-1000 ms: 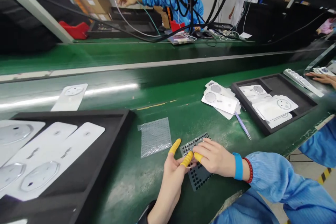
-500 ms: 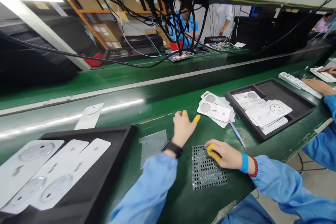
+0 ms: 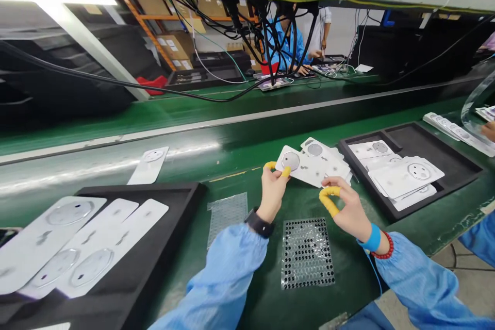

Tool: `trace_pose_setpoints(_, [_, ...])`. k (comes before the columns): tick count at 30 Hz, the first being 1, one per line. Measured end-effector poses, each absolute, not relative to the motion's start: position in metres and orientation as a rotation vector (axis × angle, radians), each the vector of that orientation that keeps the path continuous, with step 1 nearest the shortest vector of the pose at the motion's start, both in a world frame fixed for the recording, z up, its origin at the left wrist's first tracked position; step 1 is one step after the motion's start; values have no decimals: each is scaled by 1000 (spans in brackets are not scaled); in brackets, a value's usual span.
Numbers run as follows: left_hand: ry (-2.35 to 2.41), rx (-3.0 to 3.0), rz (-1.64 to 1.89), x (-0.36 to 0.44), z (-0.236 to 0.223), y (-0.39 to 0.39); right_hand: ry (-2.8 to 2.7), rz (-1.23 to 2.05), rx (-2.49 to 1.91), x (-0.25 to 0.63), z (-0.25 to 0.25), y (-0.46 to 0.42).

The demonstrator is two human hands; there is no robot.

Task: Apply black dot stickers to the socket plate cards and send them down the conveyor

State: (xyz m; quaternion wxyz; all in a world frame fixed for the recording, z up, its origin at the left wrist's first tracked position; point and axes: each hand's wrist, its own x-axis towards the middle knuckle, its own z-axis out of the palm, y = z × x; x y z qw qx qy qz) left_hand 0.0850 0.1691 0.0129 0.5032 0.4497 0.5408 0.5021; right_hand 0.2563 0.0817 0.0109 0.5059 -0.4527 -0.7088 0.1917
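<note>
My left hand (image 3: 273, 191), with yellow finger cots, pinches the edge of a white card with a round clear dome (image 3: 291, 161) and holds it up above the green belt. That card overlaps a loose pile of similar white cards (image 3: 327, 162). My right hand (image 3: 348, 207) is just below the pile, its yellow-capped fingertips curled together with nothing visible between them. Beneath my hands lies a clear sheet with rows of black dots (image 3: 307, 252), touched by neither hand. A black band circles my left wrist, and a blue band and red beads circle my right.
A black foam tray (image 3: 185, 201) with large white cards sits at the lower left, and another (image 3: 456, 170) sits at the right. Clear bubble wrap (image 3: 227, 219) lies between my hands and the left tray. A co-worker's hand (image 3: 489, 131) shows at the right edge.
Both hands have left the dotted sheet and moved up the belt. My left hand has picked up a white card, and my right hand now sits just below the pile.
</note>
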Motion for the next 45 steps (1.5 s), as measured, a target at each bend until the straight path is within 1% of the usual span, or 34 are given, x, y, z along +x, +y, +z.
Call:
trace_pose_setpoints(4, [1130,976,1266,64,23,102,-1644,428,-1027,235,28,87])
trace_pose_setpoints(7, [1074,895,1246,57,30,61,-1683,521,-948,215,32,82])
trace_pose_setpoints(10, [1077,844,1257,55,37,41,-1700,607,-920,204,30,73])
trace_pose_setpoints(14, [1096,900,1283,51,37,31,-1681,651,-905,200,30,64])
trace_pose_setpoints(21, [1266,1361,1410,42,20,15,-1634,753,-968,200,30,59])
trace_pose_setpoints(23, [1268,1465,1420,41,17,13,-1574,895,-946,203,30,60])
trace_pose_setpoints(26, [1211,1565,1399,40,18,14,-1558,1257,-906,210,32,61])
trace_pose_setpoints(28, [1190,1595,1395,39,20,15,-1565,1395,-896,213,34,60])
trace_pose_setpoints(33, [1182,1557,1392,41,23,15,-1513,1388,-914,211,39,56])
trace_pose_setpoints(36, [1150,1354,1366,42,27,20,-1512,1420,-950,211,41,57])
trace_pose_setpoints(38, [1155,1111,1399,37,31,30,-1589,1355,-969,216,39,57])
trace_pose_setpoints(39, [1155,969,1451,32,34,37,-1664,1251,-1012,220,37,56])
trace_pose_setpoints(43, [1122,499,1719,-1,46,71,-2089,565,-1387,243,15,44])
trace_pose_setpoints(45, [1149,427,1769,-15,46,82,-2241,424,-1505,252,0,38])
